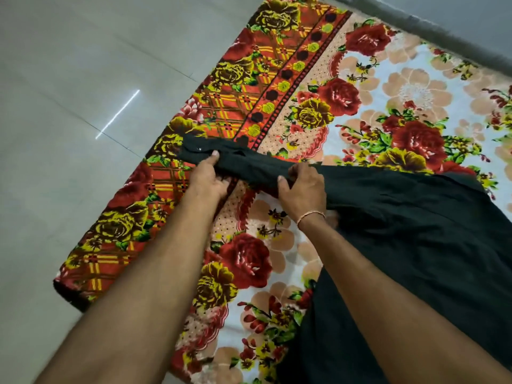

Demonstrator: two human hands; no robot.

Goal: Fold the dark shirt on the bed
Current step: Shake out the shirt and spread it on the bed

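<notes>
A home, most likely a bedroom: a low bed covered by a plush floral blanket (277,112) in red, yellow and cream (big roses, a plaid border) sits on a glossy pale grey tiled floor (83,79), with a plain grey wall (457,12) behind it.

Dark green-black shirt (401,217), plain. Bedspread (415,87): white ground with peach blossoms, red and olive-yellow roses, green leaves; toward 9 o'clock, a red-orange border with yellow plaid. Floor (69,79): pale grey glossy tiles. Wrist thread (310,216): pinkish-orange.
</notes>
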